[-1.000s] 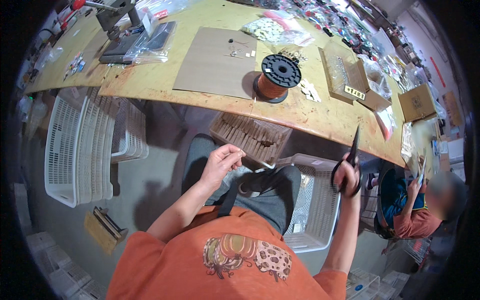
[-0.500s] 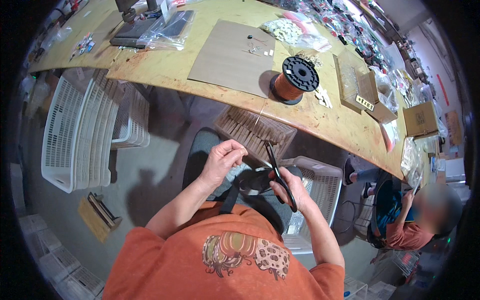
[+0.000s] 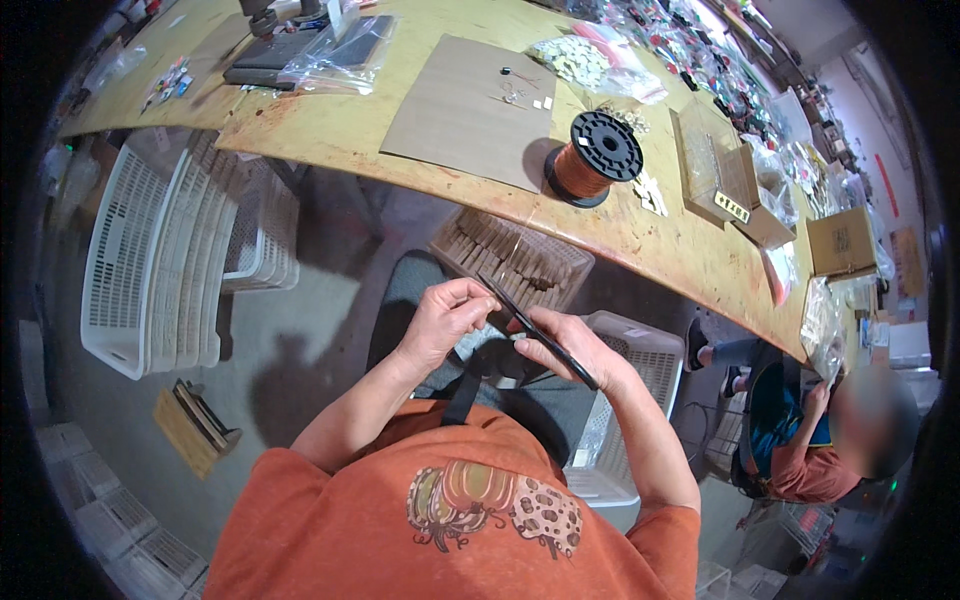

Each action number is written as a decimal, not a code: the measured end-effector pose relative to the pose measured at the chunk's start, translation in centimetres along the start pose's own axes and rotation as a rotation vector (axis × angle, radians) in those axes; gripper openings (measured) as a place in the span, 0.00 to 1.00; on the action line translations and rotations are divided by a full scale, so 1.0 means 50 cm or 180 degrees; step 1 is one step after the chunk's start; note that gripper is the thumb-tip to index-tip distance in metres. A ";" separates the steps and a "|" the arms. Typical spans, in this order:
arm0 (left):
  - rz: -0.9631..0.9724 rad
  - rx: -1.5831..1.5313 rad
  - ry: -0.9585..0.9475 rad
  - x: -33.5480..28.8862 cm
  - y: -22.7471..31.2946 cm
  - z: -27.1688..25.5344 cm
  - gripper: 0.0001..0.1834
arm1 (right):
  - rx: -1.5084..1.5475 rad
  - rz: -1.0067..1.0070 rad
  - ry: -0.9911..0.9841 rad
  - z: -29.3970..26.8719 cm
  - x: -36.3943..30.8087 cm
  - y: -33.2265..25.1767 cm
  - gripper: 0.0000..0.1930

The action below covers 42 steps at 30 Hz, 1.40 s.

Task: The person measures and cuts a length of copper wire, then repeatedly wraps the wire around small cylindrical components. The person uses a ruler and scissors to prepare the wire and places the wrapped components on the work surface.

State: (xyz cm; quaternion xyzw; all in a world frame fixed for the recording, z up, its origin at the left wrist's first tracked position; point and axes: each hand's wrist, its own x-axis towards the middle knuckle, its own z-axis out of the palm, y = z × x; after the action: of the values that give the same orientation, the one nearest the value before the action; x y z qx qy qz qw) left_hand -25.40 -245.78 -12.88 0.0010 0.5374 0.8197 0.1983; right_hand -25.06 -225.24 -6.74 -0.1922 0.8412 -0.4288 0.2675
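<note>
My left hand (image 3: 450, 318) is raised over my lap, thumb and fingertips pinched together. What it pinches is too small to make out. In my right hand (image 3: 580, 348) is a pair of black scissors (image 3: 530, 325), seen nearly edge-on, its tips beside the left fingertips. Beyond both hands, on the table, stands a black spool wound with orange wire (image 3: 582, 172). Close to it, a brown sheet of card (image 3: 455, 110) carries a small black part with a thin lead (image 3: 507, 72) and several tiny pale pieces.
The yellow table (image 3: 330, 155) crosses in front of me. Below its edge is a crate of bundled strips (image 3: 515, 255); a white crate (image 3: 645, 350) stands at my right and stacked white baskets (image 3: 130, 265) at my left. A person (image 3: 800, 440) sits at far right.
My right hand has moved up and left, turning the scissors so that their tips now come to the left fingertips. The left hand has barely moved.
</note>
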 end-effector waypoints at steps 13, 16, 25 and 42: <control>0.0204 0.0170 0.0064 -0.002 0.018 -0.024 0.05 | 0.0095 -0.0085 -0.0537 -0.023 0.047 -0.001 0.27; 0.0258 0.0135 -0.0002 -0.004 0.022 -0.023 0.05 | 0.1045 0.0339 -0.0877 -0.026 0.049 -0.008 0.31; 0.0095 -0.0077 -0.0185 -0.003 0.029 -0.030 0.06 | 0.1206 0.0179 -0.0913 -0.017 0.049 0.002 0.26; 0.0428 0.0432 -0.0073 0.001 0.018 -0.039 0.04 | -0.0388 -0.0173 -0.0356 -0.031 0.056 -0.053 0.29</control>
State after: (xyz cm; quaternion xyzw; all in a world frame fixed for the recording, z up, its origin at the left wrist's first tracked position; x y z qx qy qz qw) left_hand -26.18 -247.80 -12.92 0.0598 0.5881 0.7928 0.1485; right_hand -27.96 -227.32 -4.58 -0.2545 0.8440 -0.3724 0.2902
